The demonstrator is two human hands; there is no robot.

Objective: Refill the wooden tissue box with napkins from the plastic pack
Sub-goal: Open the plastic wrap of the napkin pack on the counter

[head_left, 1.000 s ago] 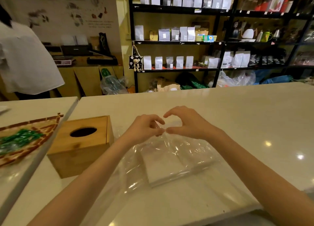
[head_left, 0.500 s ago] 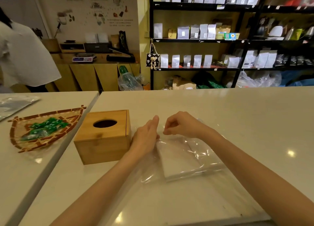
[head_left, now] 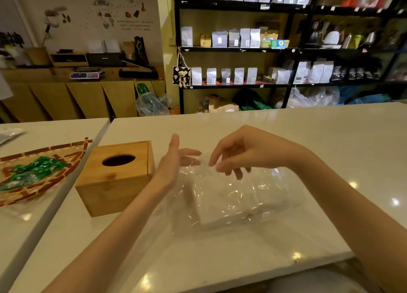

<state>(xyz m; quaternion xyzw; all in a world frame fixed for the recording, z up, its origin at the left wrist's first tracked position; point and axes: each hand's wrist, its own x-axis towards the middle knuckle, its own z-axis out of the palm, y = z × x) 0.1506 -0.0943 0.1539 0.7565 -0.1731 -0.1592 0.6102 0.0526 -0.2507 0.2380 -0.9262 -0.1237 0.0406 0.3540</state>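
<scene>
A wooden tissue box [head_left: 114,178] with an oval hole in its lid stands on the white counter, left of centre. To its right lies a clear plastic pack [head_left: 237,195] with a flat stack of white napkins [head_left: 222,206] inside. My left hand [head_left: 174,160] hovers at the pack's far left corner with straight fingers spread, beside the box. My right hand [head_left: 240,153] hangs over the pack's far edge, fingers loosely bent downward and touching the film. Neither hand holds anything that I can see.
A woven basket [head_left: 44,182] with green wrapped sweets sits on the adjoining counter at left, across a narrow gap [head_left: 72,182]. Black shelves [head_left: 286,50] with white pouches stand behind the counter. The counter's near edge [head_left: 264,277] runs below the pack.
Both hands have let go of the pinched plastic at the pack's far edge and opened, moving apart. The view has shifted right, so the box and pack appear more central.
</scene>
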